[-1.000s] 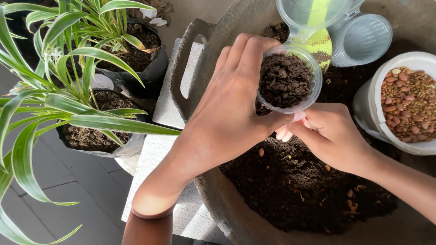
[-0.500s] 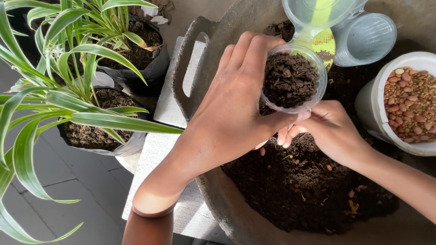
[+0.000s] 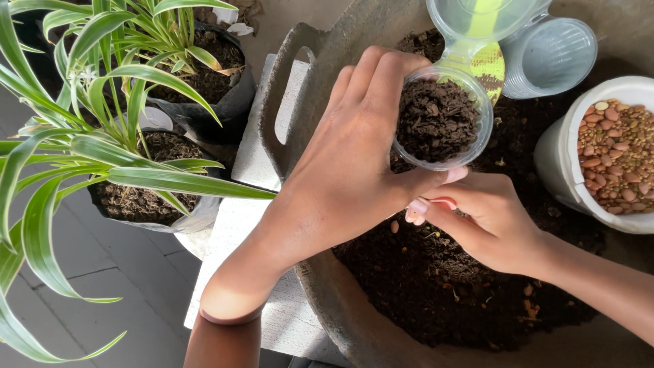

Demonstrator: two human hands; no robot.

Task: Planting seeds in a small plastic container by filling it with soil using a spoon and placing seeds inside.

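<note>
Soil-filled clear cup [image 3: 439,123] gripped by left hand [image 3: 347,170], right hand [image 3: 487,218] curled (contents unclear) over soil basin [image 3: 327,41].

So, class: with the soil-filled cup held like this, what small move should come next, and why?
Probably bring the right hand up to the clear cup and firm its soil. The left hand holds the cup over the soil basin, and the right fingers sit just below it.

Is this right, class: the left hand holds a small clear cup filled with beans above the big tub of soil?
Not quite. The head view shows the clear cup in the left hand filled with dark soil, not beans. It is held above the big tub of soil.
</note>
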